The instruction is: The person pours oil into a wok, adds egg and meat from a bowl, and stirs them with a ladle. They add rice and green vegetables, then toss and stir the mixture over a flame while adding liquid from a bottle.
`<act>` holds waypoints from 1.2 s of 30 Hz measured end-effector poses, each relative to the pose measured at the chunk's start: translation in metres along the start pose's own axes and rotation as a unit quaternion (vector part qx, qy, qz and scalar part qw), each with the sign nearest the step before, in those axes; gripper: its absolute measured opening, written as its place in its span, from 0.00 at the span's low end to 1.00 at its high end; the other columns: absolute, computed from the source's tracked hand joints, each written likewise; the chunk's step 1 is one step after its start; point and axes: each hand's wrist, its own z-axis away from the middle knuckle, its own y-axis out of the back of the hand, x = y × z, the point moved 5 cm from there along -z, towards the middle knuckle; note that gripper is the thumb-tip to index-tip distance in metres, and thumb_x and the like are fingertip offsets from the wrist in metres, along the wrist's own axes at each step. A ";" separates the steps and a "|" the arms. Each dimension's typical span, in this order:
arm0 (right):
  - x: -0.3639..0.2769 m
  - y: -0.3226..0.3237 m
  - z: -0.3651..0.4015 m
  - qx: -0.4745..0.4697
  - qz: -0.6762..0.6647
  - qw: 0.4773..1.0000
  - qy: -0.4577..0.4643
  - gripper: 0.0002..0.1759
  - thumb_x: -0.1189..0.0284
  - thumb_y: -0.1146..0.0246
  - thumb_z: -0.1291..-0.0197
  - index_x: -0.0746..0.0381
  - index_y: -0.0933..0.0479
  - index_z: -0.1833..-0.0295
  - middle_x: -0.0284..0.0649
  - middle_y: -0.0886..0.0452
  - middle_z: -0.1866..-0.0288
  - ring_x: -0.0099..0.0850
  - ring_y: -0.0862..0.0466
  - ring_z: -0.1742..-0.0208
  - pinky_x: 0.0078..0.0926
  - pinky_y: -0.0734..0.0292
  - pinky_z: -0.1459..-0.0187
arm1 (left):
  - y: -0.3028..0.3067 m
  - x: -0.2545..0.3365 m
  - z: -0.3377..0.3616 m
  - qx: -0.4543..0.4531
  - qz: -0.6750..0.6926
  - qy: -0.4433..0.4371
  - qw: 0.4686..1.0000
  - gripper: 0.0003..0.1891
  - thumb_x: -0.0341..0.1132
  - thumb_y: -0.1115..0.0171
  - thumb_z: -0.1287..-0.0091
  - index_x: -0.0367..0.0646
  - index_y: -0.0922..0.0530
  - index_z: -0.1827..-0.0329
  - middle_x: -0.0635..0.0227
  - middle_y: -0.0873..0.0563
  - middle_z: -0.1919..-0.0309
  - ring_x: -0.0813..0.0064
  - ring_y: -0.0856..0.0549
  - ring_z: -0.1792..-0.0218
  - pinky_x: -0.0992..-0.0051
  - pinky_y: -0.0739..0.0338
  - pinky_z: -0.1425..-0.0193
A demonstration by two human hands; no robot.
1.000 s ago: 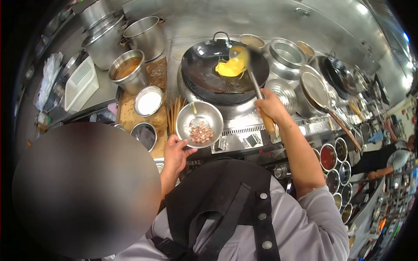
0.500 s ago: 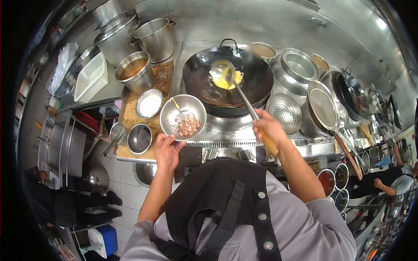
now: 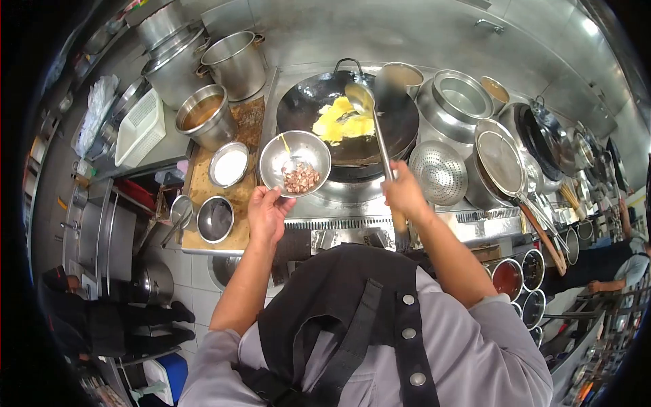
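My left hand (image 3: 268, 211) grips the near rim of a steel bowl (image 3: 273, 154), tilted slightly toward me. Chopped pinkish meat (image 3: 302, 178) lies in its lower part, with a yellow streak up the inner wall. My right hand (image 3: 405, 192) is wrapped around the wooden handle of a ladle (image 3: 360, 99), whose yellow-smeared head is over the wok. In the black wok (image 3: 298, 108), yellow egg (image 3: 337, 122) is spread across the middle. The bowl overlaps the wok's near left edge in view.
Left of the wok stand a pot of brown liquid (image 3: 201, 115), a bowl of white contents (image 3: 228, 165) and a small dark bowl (image 3: 215, 219). A perforated strainer (image 3: 439, 173) and stacked pots (image 3: 463, 95) sit right. One person (image 3: 115, 319) is at far left, another (image 3: 600, 271) far right.
The bowl has moved right and up toward the wok in my left hand. The ladle head has lifted off the egg toward the wok's far side, and the egg appears more spread out.
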 end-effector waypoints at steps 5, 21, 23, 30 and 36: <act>0.001 0.032 0.021 -0.134 -0.175 0.969 -0.112 0.28 0.76 0.37 0.33 0.59 0.32 0.28 0.35 0.23 0.74 0.25 0.24 0.82 0.25 0.29 0.81 | 0.004 -0.006 -0.008 0.012 -0.006 0.016 1.000 0.08 0.28 0.38 0.27 0.46 0.30 0.62 0.66 0.17 0.62 0.72 0.15 0.63 0.66 0.12 0.57; -0.009 0.002 0.037 -0.004 0.030 0.999 -0.043 0.32 0.78 0.36 0.39 0.66 0.33 0.28 0.41 0.19 0.71 0.29 0.20 0.80 0.32 0.22 0.76 | 0.016 0.001 -0.021 -0.014 -0.011 0.039 0.999 0.06 0.28 0.40 0.27 0.43 0.29 0.60 0.60 0.14 0.62 0.67 0.12 0.67 0.75 0.14 0.68; -0.004 0.013 0.046 -0.069 -0.020 0.994 -0.077 0.32 0.77 0.36 0.38 0.64 0.33 0.28 0.39 0.19 0.71 0.27 0.21 0.79 0.29 0.23 0.77 | 0.017 -0.003 -0.022 -0.004 -0.008 0.036 0.999 0.06 0.27 0.41 0.27 0.43 0.30 0.61 0.58 0.15 0.64 0.64 0.12 0.70 0.74 0.14 0.69; -0.020 -0.001 0.012 0.004 0.025 0.999 -0.020 0.33 0.79 0.37 0.37 0.64 0.35 0.26 0.39 0.20 0.72 0.28 0.21 0.79 0.30 0.23 0.77 | 0.015 0.000 -0.020 -0.013 -0.013 0.038 0.999 0.07 0.27 0.41 0.26 0.42 0.30 0.61 0.57 0.15 0.66 0.64 0.12 0.71 0.75 0.14 0.71; -0.003 0.015 0.016 -0.117 -0.204 0.965 -0.114 0.26 0.78 0.38 0.34 0.62 0.31 0.31 0.38 0.21 0.73 0.24 0.21 0.78 0.27 0.27 0.81 | 0.014 -0.001 -0.018 -0.011 -0.014 0.046 0.999 0.07 0.27 0.41 0.26 0.42 0.31 0.63 0.59 0.14 0.66 0.66 0.13 0.72 0.76 0.15 0.71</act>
